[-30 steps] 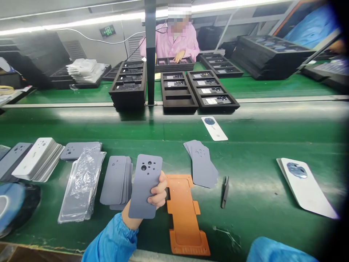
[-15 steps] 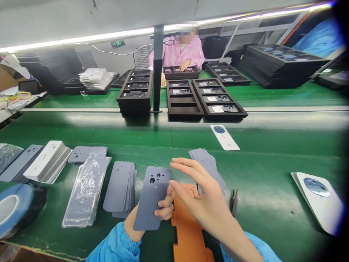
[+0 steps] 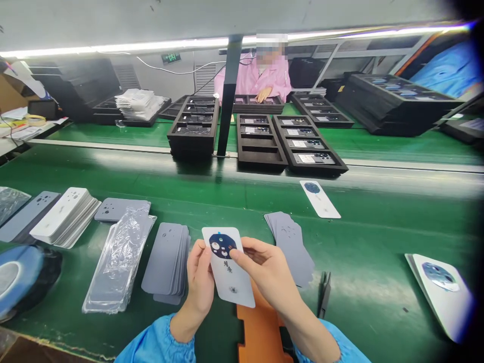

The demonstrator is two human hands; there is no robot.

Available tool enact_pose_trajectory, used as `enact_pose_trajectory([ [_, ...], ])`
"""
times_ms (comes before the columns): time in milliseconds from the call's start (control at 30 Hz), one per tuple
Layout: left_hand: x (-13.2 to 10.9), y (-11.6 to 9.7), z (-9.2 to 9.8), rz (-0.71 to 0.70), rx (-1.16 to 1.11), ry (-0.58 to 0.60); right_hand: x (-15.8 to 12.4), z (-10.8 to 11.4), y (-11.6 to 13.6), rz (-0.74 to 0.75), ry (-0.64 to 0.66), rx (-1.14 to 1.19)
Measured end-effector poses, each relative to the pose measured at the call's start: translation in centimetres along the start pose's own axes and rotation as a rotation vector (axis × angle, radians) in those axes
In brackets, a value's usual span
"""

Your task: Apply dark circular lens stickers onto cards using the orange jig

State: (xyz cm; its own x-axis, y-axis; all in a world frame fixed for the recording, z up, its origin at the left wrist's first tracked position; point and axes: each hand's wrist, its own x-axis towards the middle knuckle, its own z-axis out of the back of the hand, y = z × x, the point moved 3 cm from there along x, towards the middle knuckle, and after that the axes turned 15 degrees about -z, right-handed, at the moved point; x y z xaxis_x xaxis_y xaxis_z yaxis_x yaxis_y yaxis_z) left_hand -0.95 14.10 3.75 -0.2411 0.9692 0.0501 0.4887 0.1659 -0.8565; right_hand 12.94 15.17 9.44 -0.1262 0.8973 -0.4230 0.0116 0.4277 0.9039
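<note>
A white phone back cover with a dark camera disc and small black marks is held up in front of me, tilted. My left hand pinches its upper left edge. On its right side my right hand grips the edge, thumb on the face beside the disc. Below the cover lies an orange fixture, partly hidden by the cover and my right arm. A fanned stack of grey back covers is right of my hands, and another grey stack is on the left.
Tweezers lie right of my right wrist. White covers rest at centre right and far right. At left are plastic-wrapped covers, a white stack and a blue tape roll. Black trays and a co-worker are beyond.
A grey back-cover face showed in my left hand; now a white face with a camera disc shows. My right hand, open before, has moved left and closed on the cover's right edge.
</note>
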Motion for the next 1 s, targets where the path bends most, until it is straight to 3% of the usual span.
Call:
enact_pose_trajectory([
  [100, 0.1, -0.3, 0.1, 0.001, 0.023, -0.002, 0.5, -0.1, -0.6, -0.088, 0.035, 0.033],
  [233, 0.6, -0.5, 0.7, -0.063, 0.109, -0.073, 0.9, -0.7, -0.9, -0.092, 0.086, 0.018],
  [533, 1.0, -0.6, -0.1, 0.135, -0.085, -0.139, 1.3, -0.8, -1.1, -0.058, 0.182, -0.007],
  [1000, 0.9, -0.3, -0.3, 0.201, -0.114, -0.129, 1.5, -0.2, -0.9, -0.067, 0.244, -0.086],
])
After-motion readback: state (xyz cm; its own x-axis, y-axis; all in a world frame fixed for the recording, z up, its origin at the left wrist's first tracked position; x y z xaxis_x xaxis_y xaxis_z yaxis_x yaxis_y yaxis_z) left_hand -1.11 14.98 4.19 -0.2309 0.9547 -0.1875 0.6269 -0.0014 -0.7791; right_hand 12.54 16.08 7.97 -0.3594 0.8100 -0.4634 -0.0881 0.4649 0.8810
